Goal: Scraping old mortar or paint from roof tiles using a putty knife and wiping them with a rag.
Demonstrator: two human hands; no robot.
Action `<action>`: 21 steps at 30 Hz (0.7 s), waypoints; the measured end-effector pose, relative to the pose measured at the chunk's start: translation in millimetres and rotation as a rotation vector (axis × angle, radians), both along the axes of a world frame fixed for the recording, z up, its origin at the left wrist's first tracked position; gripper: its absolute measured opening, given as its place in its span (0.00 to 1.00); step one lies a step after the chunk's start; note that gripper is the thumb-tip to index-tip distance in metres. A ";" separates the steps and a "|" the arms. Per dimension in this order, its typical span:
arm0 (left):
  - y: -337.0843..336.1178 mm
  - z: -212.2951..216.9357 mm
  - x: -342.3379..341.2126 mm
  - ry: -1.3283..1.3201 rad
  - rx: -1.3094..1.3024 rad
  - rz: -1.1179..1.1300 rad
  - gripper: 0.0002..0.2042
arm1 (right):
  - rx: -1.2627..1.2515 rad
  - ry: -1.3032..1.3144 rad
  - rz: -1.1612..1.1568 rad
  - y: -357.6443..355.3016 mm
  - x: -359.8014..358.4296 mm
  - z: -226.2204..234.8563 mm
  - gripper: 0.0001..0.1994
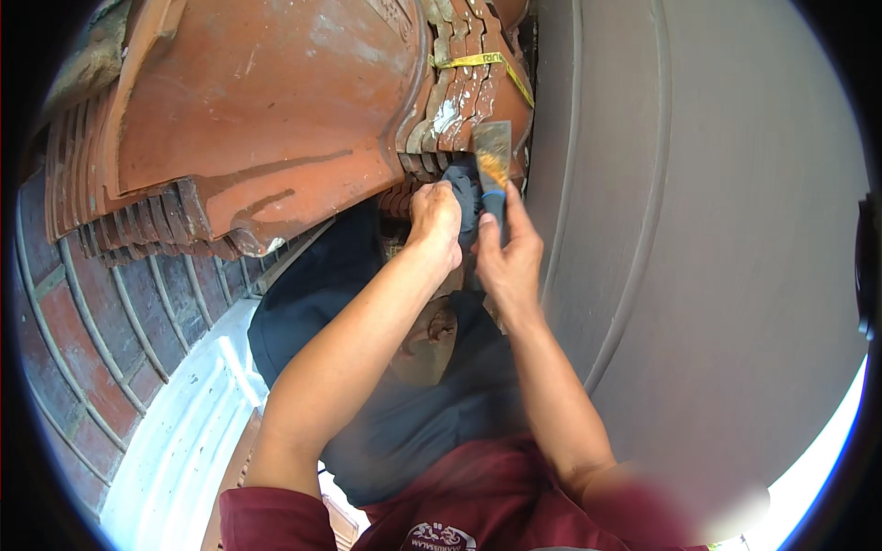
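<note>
Two bare hands work a putty knife and a dark cloth against stacked clay roof tiles.

At upper centre of the frame, the right hand [511, 262] closes its grip around the blue handle of a putty knife [493, 161], whose flat metal blade, smeared with orange-brown residue, points up at the ribbed edges of terracotta roof tiles [276, 110]. Just left of it, the left hand [435, 220] pinches a bunched dark cloth [467, 197] that touches the knife handle. A yellow strap [478, 61] binds the tiles. A smooth grey wall [698, 230] fills the right side; red brick paving [87, 331] curves along the left.
</note>
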State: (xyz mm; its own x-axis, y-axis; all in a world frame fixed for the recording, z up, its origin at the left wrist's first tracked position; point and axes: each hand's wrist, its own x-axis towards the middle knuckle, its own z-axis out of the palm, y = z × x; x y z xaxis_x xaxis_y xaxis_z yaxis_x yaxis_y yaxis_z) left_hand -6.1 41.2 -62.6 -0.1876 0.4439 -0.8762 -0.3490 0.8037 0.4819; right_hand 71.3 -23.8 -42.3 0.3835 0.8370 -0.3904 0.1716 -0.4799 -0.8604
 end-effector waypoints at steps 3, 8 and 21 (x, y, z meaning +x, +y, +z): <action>9.0 14.4 2.4 -0.018 0.052 0.031 0.14 | -0.001 -0.018 0.057 13.1 11.7 -7.5 0.27; 26.0 16.1 -8.2 -0.241 -0.107 0.060 0.12 | -0.049 -0.154 0.219 19.6 -8.8 6.3 0.27; 31.0 -24.7 -17.1 -0.142 -0.080 -0.215 0.16 | -0.193 -0.159 0.168 41.8 -24.7 21.2 0.27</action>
State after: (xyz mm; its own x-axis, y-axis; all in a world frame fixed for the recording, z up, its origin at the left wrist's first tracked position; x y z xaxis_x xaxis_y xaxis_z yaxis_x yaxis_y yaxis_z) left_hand -23.2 72.1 -87.3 0.0309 0.3889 -0.9208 -0.2253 0.9002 0.3726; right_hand 46.6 18.0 -21.1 0.3147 0.8102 -0.4945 0.3876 -0.5853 -0.7122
